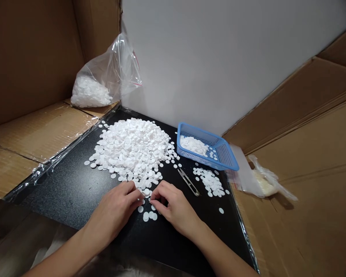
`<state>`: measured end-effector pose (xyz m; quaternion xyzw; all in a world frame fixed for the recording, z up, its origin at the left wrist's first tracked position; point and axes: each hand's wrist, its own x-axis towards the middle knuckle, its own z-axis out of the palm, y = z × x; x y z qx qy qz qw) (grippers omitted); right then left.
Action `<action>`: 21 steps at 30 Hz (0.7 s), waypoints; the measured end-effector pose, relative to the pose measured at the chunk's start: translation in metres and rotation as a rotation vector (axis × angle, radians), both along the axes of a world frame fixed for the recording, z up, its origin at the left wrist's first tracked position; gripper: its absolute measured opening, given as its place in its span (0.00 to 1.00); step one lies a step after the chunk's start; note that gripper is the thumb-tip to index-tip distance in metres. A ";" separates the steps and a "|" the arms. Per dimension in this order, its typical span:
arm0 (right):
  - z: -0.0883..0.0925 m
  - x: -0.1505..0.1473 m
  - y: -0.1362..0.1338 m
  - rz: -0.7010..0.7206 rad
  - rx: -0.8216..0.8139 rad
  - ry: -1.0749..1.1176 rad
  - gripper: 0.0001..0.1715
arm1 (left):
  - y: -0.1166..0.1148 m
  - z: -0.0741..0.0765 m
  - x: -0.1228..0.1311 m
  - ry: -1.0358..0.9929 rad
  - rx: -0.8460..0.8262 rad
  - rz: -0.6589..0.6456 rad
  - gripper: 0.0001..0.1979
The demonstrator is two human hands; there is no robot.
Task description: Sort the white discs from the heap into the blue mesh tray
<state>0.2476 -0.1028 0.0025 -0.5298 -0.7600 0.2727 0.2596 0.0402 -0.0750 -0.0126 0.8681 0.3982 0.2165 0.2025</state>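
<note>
A big heap of small round white discs lies on the black table top, and its near end trails toward my hands. My left hand is at that near end, its fingers curled together and pointing right; whatever they hold is hidden. Just across from it, my right hand has thumb and forefinger pinched, with what looks like the edge of a white disc at the tips. Several loose discs lie flat below and between the two hands. Thread snips rest on the table beyond my right hand.
A blue plastic basket holding white discs stands at the back right. A smaller group of discs lies before it. Bags sit on the cardboard: a clear one at back left, another at right. A pale wall rises behind.
</note>
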 end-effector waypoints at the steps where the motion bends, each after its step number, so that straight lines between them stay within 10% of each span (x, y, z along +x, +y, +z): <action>1: 0.001 0.000 -0.001 0.008 -0.006 0.005 0.09 | 0.000 0.000 -0.001 -0.020 -0.010 -0.009 0.09; 9: 0.003 0.001 -0.001 -0.083 -0.207 0.287 0.05 | -0.003 0.012 -0.011 -0.125 -0.311 0.020 0.10; 17: 0.002 -0.001 -0.005 0.081 -0.054 0.110 0.05 | -0.003 0.010 -0.007 -0.086 -0.281 0.055 0.08; 21: 0.001 0.004 -0.001 -0.076 -0.020 0.163 0.07 | -0.001 0.008 -0.010 -0.129 -0.263 0.055 0.08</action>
